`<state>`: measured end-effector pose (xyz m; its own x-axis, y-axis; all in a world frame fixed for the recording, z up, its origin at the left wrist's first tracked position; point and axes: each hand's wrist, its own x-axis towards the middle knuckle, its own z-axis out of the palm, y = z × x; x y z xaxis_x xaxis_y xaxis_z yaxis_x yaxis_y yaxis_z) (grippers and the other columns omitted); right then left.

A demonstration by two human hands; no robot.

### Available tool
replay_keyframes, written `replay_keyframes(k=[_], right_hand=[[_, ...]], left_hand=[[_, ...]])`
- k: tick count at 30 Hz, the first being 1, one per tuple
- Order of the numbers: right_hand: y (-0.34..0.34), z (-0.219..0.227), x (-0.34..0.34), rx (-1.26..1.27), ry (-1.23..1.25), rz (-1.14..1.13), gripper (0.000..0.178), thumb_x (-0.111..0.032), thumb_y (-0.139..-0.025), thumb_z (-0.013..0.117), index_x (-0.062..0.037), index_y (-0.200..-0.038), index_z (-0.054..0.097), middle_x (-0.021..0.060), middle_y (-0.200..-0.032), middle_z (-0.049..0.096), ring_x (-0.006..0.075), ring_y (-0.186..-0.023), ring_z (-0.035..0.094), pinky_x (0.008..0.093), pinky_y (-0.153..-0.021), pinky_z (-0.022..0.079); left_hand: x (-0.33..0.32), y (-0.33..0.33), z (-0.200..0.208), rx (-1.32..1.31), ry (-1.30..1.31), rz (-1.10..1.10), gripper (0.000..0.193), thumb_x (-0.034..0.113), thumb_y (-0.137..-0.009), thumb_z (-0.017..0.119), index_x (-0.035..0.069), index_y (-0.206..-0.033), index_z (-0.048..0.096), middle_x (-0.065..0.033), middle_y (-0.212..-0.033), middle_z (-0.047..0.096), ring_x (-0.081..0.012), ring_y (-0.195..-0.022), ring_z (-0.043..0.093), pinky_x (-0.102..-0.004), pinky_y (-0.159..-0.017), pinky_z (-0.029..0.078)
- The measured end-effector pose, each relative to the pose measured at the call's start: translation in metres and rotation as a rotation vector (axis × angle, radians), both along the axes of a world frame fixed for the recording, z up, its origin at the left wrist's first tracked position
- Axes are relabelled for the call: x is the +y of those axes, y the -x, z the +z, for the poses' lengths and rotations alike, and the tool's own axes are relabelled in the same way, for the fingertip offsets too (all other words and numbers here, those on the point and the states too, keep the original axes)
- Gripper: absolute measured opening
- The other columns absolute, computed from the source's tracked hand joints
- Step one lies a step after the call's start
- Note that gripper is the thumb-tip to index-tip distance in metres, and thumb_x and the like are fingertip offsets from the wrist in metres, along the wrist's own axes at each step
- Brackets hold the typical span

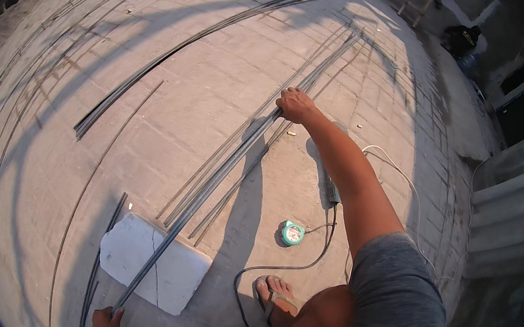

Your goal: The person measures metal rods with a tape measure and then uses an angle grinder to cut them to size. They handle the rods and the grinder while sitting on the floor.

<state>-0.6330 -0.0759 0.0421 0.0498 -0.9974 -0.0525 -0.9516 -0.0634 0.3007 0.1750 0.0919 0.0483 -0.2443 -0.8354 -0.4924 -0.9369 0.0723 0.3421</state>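
A: Where are the steel rods being handled?

B: The held bundle of steel rods (pixel 207 191) slants across the white slab (pixel 125 248), its near end just off the slab's near edge and its far end well beyond the slab, on the paved ground (pixel 217 101).

A: And the grips?

B: Both are on that bundle. The right grip (pixel 296 105) is wrapped round it well beyond the slab, arm outstretched. The left grip (pixel 106 324) is clasped on the end, just off the slab's near edge — thumb along the metal, part of the hand cut off by the picture's border.

A: Anything loose close by?

B: Several loose rods (pixel 229 200) lie alongside the bundle, their near ends by the slab's far edge. Some short rods (pixel 107 242) lie just left of the slab, with one long thin rod (pixel 103 159) further left, and another rod bundle (pixel 177 50) rests well beyond it.

A: What's to the right?

B: A teal tape measure (pixel 292 234) sits right of the slab, near a black cable (pixel 288 269). A sandalled foot (pixel 277 296) is also to the slab's right — and a white cord (pixel 400 168) curves further out.
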Motion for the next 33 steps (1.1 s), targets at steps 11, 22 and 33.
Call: replay_keyframes(k=[11, 22, 33], right_hand=[[0.021, -0.039, 0.017, -0.163, 0.181, -0.236, 0.017, -0.01, -0.092, 0.056, -0.0073, -0.098, 0.071, 0.015, -0.111, 0.065, 0.0338, -0.107, 0.066, 0.0428, -0.086, 0.058], [0.008, -0.059, 0.024, -0.269, 0.209, -0.206, 0.013, -0.007, -0.087, 0.061, -0.0081, -0.095, 0.071, 0.015, -0.107, 0.067, 0.0351, -0.107, 0.066, 0.0442, -0.089, 0.057], [0.015, -0.087, 0.005, -0.385, 0.088, -0.085, 0.026, -0.02, -0.098, 0.046, -0.0054, -0.104, 0.066, 0.0184, -0.115, 0.067, 0.0389, -0.112, 0.061, 0.0476, -0.101, 0.047]], left_hand=[[-0.028, 0.076, -0.039, 0.079, 0.054, -0.029, 0.056, 0.041, -0.093, 0.071, -0.008, -0.067, 0.063, -0.028, -0.063, 0.059, -0.0441, -0.061, 0.061, -0.0514, -0.061, 0.044], [-0.02, 0.086, -0.021, 0.144, 0.019, 0.008, 0.056, 0.036, -0.094, 0.072, -0.008, -0.064, 0.057, -0.0254, -0.054, 0.051, -0.028, -0.047, 0.05, -0.049, -0.053, 0.035], [-0.039, 0.06, -0.024, 0.125, -0.096, 0.086, 0.065, 0.044, -0.094, 0.075, -0.008, -0.061, 0.054, -0.0216, -0.053, 0.048, -0.0229, -0.049, 0.039, -0.0452, -0.053, 0.037]])
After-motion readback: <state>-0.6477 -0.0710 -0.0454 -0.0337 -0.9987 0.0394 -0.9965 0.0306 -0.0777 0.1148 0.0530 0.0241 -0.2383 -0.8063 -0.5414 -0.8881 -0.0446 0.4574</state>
